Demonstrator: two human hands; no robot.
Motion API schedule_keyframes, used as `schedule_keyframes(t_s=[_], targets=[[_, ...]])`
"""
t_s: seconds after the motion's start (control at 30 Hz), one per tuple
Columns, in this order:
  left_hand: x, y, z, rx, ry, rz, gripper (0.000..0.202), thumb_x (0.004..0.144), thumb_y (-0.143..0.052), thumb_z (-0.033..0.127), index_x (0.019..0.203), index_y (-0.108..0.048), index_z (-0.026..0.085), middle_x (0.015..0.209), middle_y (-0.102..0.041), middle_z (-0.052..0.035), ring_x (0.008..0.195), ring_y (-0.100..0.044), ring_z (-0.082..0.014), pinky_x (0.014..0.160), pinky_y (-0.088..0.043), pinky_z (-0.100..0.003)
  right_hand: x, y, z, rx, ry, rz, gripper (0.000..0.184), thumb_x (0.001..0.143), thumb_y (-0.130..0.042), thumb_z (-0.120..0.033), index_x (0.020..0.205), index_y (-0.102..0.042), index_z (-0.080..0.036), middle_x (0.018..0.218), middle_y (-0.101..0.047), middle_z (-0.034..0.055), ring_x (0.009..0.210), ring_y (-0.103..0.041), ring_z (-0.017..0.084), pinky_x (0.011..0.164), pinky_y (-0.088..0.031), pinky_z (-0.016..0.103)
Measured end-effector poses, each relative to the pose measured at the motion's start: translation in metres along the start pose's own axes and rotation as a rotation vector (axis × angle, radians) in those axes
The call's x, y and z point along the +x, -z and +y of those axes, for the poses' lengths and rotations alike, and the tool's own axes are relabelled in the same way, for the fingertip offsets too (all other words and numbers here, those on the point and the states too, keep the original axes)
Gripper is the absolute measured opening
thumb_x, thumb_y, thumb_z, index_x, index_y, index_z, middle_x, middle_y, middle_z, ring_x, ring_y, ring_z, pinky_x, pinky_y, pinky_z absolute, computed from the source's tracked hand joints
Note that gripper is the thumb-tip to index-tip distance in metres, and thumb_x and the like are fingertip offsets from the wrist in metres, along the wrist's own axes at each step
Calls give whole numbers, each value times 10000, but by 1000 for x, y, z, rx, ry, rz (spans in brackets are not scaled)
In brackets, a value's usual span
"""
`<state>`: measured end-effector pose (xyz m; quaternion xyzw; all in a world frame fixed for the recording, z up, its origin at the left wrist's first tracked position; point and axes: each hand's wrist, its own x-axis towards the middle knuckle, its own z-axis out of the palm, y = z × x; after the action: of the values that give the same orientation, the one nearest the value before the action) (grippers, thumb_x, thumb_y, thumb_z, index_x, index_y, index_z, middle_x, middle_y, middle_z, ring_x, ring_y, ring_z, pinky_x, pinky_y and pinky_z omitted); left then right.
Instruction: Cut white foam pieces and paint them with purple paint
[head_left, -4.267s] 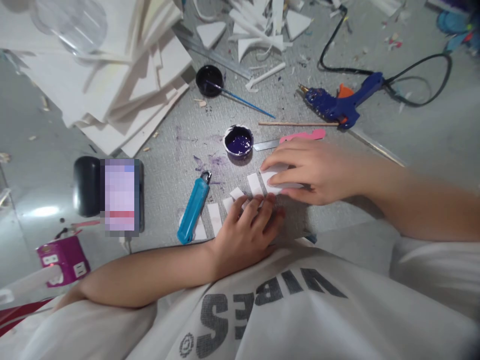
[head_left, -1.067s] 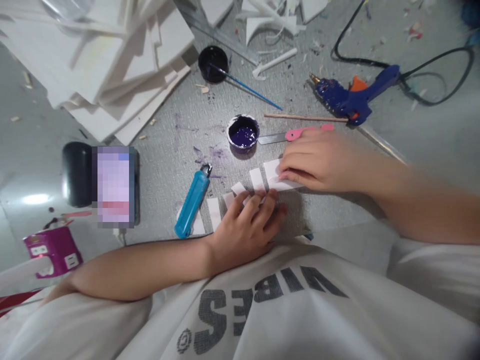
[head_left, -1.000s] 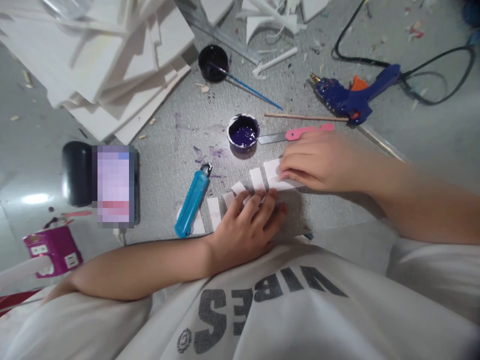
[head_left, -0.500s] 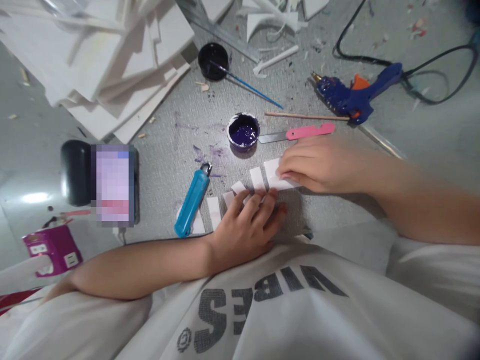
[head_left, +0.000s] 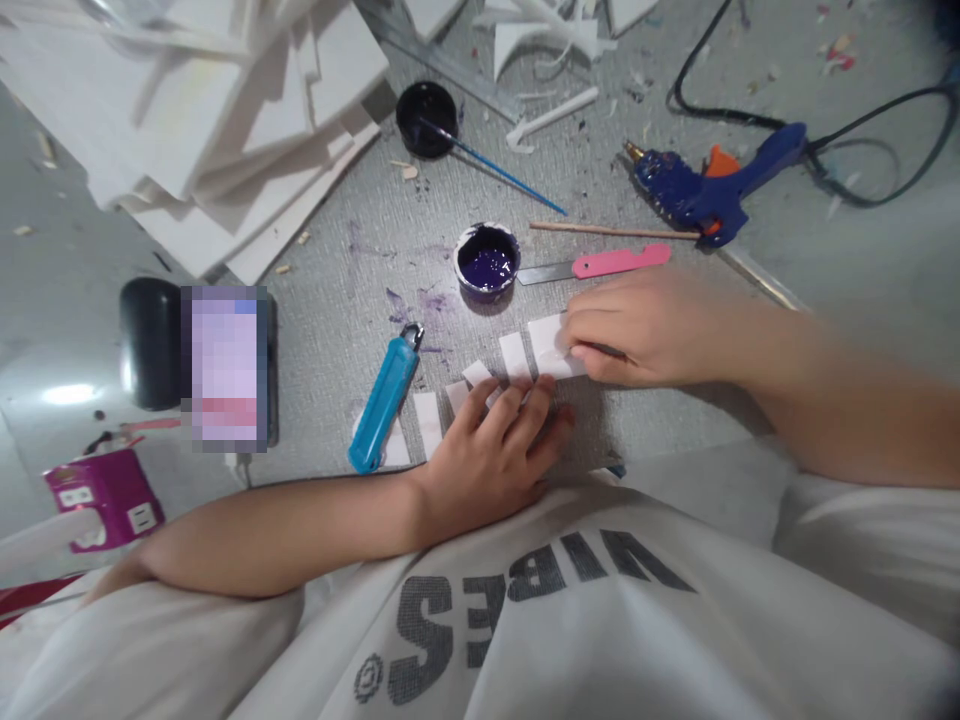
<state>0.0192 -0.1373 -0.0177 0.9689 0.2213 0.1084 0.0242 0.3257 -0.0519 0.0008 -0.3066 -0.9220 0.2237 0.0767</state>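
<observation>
My left hand [head_left: 491,455] lies flat on the grey mat, its fingertips resting on a row of small white strips [head_left: 429,424]. My right hand [head_left: 649,325] is curled, fingers pressed together on the right end of a wider white strip [head_left: 545,342]. A thin dark line shows under its fingers; I cannot make out what it is. Another strip [head_left: 514,357] lies between the two hands. A blue lighter [head_left: 383,404] lies just left of the strips.
A pot of purple paint [head_left: 487,262] and a pink-handled blade [head_left: 619,261] sit just beyond my right hand. Farther off are a wooden stick [head_left: 611,231], a blue glue gun [head_left: 712,186], a brush [head_left: 510,181] on a black lid [head_left: 426,118], stacked white boards [head_left: 202,130] and a phone [head_left: 225,365].
Over the last second my right hand has shifted slightly on the wider strip and the dark line under its fingers has appeared. My left hand has stayed put.
</observation>
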Motion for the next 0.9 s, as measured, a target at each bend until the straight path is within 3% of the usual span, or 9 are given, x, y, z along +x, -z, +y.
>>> schedule_keyframes(t_s=[0.2, 0.43, 0.6, 0.73, 0.9], targets=[[0, 0, 0, -3, -6, -1, 526, 1132, -829, 535, 1556, -839, 224, 1692, -830, -191, 1433, -756, -377, 1258, -609, -540, -1, -1, 0, -10, -28, -35, 475, 1302, -417, -359, 933, -700, -262, 878, -775, 55, 800, -606, 239, 763, -380, 416], [0, 1, -1, 6, -9, -18, 554, 1132, -827, 570, 1568, -842, 228, 1706, -829, -180, 1435, -758, -378, 1263, -618, -542, -5, -9, 4, 10, 15, 99, 293, 1238, -572, -273, 1076, -813, -238, 1038, -861, 82, 903, -729, 266, 825, -475, 414], [-2, -1, 0, -12, -8, -14, 565, 1146, -828, 549, 1602, -818, 216, 1716, -807, -200, 1468, -736, -386, 1272, -599, -550, -5, -16, 8, -15, 46, 129, 342, 1240, -517, -246, 1085, -821, -263, 1055, -882, 72, 918, -743, 270, 842, -536, 442], [-2, -2, 0, -10, -7, -10, 529, 1159, -808, 532, 1581, -830, 215, 1702, -816, -199, 1457, -741, -380, 1268, -599, -546, -4, -11, 6, 26, 29, 126, 344, 1236, -521, -256, 1153, -853, -284, 1105, -909, 72, 966, -781, 283, 879, -584, 461], [-3, -1, 0, -18, -1, -12, 548, 1157, -810, 533, 1608, -820, 222, 1706, -813, -192, 1467, -732, -377, 1286, -594, -547, -4, -3, 4, 51, 9, 70, 323, 1257, -578, -335, 1066, -832, -279, 1047, -899, 70, 918, -759, 283, 848, -553, 458]])
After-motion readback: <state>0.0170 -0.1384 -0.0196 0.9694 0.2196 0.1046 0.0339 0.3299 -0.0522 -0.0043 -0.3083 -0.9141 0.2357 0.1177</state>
